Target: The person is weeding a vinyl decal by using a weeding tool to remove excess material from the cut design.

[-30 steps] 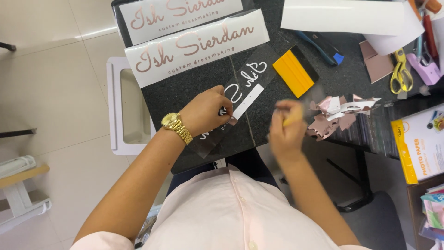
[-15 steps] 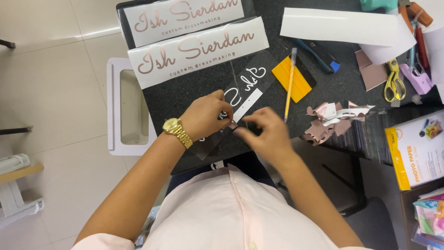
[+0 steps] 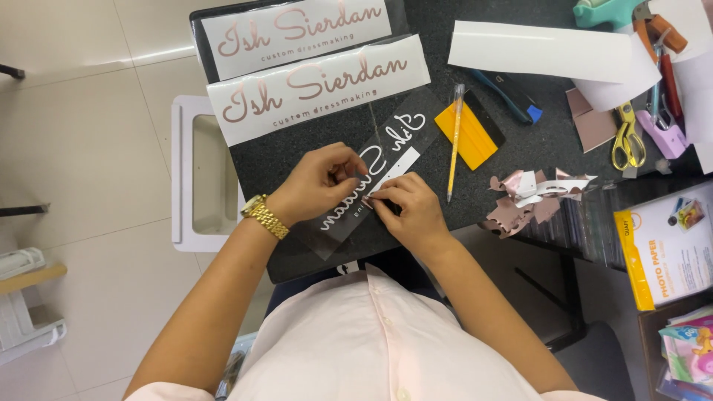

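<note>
A dark clear film sheet with white script lettering (image 3: 401,134) lies slanted on the black table (image 3: 535,141). My left hand (image 3: 316,182), with a gold watch on its wrist, presses down on the sheet's middle. My right hand (image 3: 412,212) pinches a narrow white strip (image 3: 394,172) at the sheet's lower edge, fingertips meeting those of the left hand. A thin yellow pen-like tool (image 3: 453,141) lies on the table just right of the sheet, resting across an orange squeegee (image 3: 469,134).
Two white strips with rose-gold lettering (image 3: 312,85) lie at the back left. A heap of rose-gold scraps (image 3: 531,197), yellow scissors (image 3: 627,137), a white paper roll (image 3: 549,52) and a photo paper pack (image 3: 665,245) sit to the right. A white stool (image 3: 197,174) stands left of the table.
My right hand has put down the yellow tool, which now lies across the squeegee, and moved left to the sheet, where it pinches the white strip. My left hand stayed on the sheet.
</note>
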